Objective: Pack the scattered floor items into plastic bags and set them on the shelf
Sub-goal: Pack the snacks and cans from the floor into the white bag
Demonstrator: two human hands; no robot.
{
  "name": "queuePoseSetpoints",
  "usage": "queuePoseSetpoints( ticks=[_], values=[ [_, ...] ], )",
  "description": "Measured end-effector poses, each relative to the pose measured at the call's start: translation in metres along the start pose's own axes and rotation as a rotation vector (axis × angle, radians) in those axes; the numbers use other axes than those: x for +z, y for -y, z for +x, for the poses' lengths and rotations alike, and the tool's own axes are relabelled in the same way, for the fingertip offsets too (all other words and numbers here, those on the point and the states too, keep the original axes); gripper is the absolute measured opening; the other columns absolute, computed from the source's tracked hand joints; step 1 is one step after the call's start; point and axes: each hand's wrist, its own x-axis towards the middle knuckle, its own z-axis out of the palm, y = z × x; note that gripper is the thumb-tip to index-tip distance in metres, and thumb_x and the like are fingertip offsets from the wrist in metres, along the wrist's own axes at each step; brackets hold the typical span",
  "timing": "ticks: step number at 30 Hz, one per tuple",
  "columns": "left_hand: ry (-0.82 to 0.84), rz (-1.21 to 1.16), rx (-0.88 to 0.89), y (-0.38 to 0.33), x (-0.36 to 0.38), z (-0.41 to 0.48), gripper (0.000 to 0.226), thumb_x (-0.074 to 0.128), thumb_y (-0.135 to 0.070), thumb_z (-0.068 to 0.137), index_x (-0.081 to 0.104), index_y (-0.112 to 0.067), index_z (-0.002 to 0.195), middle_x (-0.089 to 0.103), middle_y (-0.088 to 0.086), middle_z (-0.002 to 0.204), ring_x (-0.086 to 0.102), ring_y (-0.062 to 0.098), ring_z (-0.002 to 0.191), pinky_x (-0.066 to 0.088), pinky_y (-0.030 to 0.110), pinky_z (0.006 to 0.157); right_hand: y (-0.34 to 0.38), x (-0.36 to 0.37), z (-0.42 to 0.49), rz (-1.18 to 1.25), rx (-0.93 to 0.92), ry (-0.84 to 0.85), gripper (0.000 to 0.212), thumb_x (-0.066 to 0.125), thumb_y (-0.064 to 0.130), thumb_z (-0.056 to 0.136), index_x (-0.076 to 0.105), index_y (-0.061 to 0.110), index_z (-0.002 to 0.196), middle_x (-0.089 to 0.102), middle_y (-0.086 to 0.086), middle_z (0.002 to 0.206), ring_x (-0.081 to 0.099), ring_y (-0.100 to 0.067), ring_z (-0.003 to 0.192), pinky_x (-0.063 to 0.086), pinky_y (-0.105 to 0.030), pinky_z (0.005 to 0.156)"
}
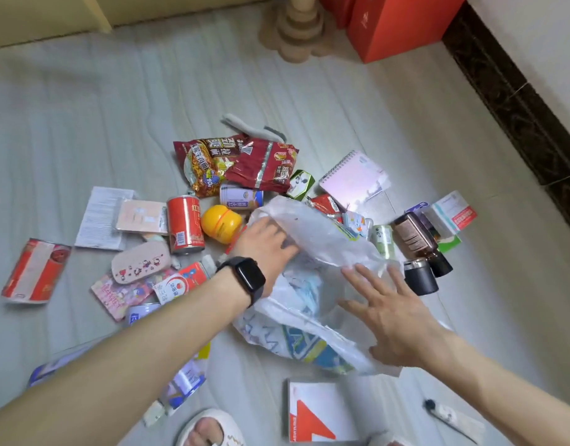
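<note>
A translucent white plastic bag [322,235] with blue and green print lies open on the floor amid the scattered items. My left hand [264,241], with a black watch on its wrist, holds the bag's far rim, fingers curled into the plastic. My right hand [386,312] hovers over the bag's near side with its fingers straight and spread, holding nothing. Around the bag lie a red can [184,222], a yellow round container [221,223], noodle packets [209,165], a white-blue can [242,196], a pink spiral notebook [351,180] and a brown bottle [415,238].
More items are scattered left: a red packet [36,272], a leaflet [100,217] and a pink cartoon case [140,262]. A white-and-red box [319,413] and my slippered foot [209,426] lie at the front. Red boxes [402,24] and a wooden stand base [296,30] stand at the back.
</note>
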Motion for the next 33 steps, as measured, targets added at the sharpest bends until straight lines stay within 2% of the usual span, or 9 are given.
queuePoseSetpoints(
  ticks=[3,5,6,10,13,16,24,29,33],
  values=[
    [0.048,-0.005,0.051,0.020,0.033,-0.012,0.111,0.071,-0.064,0.068,0.004,-0.040,0.153,0.032,0.004,0.149,0.032,0.027,0.136,0.022,0.036,0.111,-0.010,0.021,0.007,-0.040,0.123,0.055,0.123,0.081,0.054,0.046,0.029,0.026,0.154,0.008,-0.017,0.164,0.013,-0.034,0.150,0.031,-0.065,0.106],
    [0.127,-0.070,0.029,0.016,0.050,-0.033,0.115,0.069,-0.070,0.065,0.000,-0.043,0.152,0.026,0.004,0.155,0.031,0.025,0.139,0.023,0.034,0.112,-0.016,0.029,0.003,0.005,0.166,0.175,0.116,0.066,0.046,0.073,-0.015,0.030,0.154,-0.024,-0.002,0.161,-0.010,-0.024,0.152,0.015,-0.062,0.116],
    [0.175,-0.080,0.012,0.009,0.054,-0.044,0.110,0.068,-0.069,0.066,0.006,-0.043,0.153,0.021,0.006,0.158,0.027,0.024,0.142,0.020,0.035,0.114,-0.017,0.026,0.000,0.038,0.195,0.259,0.110,0.061,0.041,0.078,-0.020,0.032,0.153,-0.030,0.003,0.159,-0.016,-0.019,0.151,0.008,-0.061,0.118],
    [0.249,-0.052,0.023,-0.032,0.039,-0.092,0.054,0.057,-0.047,0.084,0.052,-0.037,0.137,-0.004,0.001,0.164,-0.002,0.022,0.150,0.004,0.040,0.118,-0.002,-0.004,-0.020,-0.041,0.256,0.276,0.106,0.063,0.031,0.076,-0.002,0.022,0.158,-0.024,-0.007,0.162,-0.018,-0.022,0.151,0.000,-0.063,0.118],
    [0.251,-0.053,-0.096,-0.046,0.015,-0.126,0.055,0.038,-0.048,0.093,0.059,-0.016,0.133,0.022,-0.002,0.161,-0.003,0.020,0.150,0.002,0.042,0.119,0.013,-0.023,-0.052,-0.126,0.253,0.176,0.099,0.063,0.030,0.074,0.012,0.014,0.157,-0.020,-0.013,0.163,-0.015,-0.027,0.151,-0.001,-0.064,0.117],
    [0.212,-0.020,-0.209,-0.035,-0.008,-0.166,0.062,0.040,-0.058,0.090,0.063,-0.013,0.127,0.045,-0.002,0.148,0.012,0.022,0.148,0.006,0.041,0.118,0.036,-0.024,-0.088,-0.058,0.161,0.107,0.096,0.065,0.033,0.073,0.019,0.017,0.156,-0.018,-0.006,0.164,-0.014,-0.021,0.152,-0.002,-0.063,0.117],
    [0.300,0.163,-0.175,-0.045,-0.004,-0.240,0.081,0.067,-0.066,0.064,0.050,-0.033,0.136,0.040,-0.001,0.149,0.029,0.022,0.140,0.011,0.039,0.115,0.155,0.053,-0.094,0.029,-0.158,0.117,0.106,0.072,0.039,0.076,0.006,0.026,0.157,-0.019,-0.007,0.164,-0.011,-0.022,0.152,-0.006,-0.056,0.119],
    [0.313,0.219,-0.088,-0.066,0.001,-0.225,0.087,0.071,-0.049,0.072,0.029,-0.039,0.147,0.028,0.001,0.153,0.021,0.025,0.143,0.011,0.041,0.115,0.184,0.088,-0.073,-0.059,-0.127,0.163,0.086,0.067,0.038,0.083,0.015,0.037,0.152,-0.023,-0.014,0.161,-0.016,-0.037,0.150,-0.005,-0.066,0.115],
    [0.341,0.193,-0.098,-0.083,0.019,-0.189,0.089,0.072,-0.043,0.074,0.024,-0.038,0.149,0.026,0.005,0.153,0.017,0.028,0.143,0.007,0.044,0.116,0.149,0.111,-0.070,0.002,-0.016,0.015,0.071,0.046,0.044,0.096,0.011,0.032,0.155,-0.016,-0.013,0.164,-0.011,-0.039,0.150,-0.019,-0.066,0.110]
  ],
)
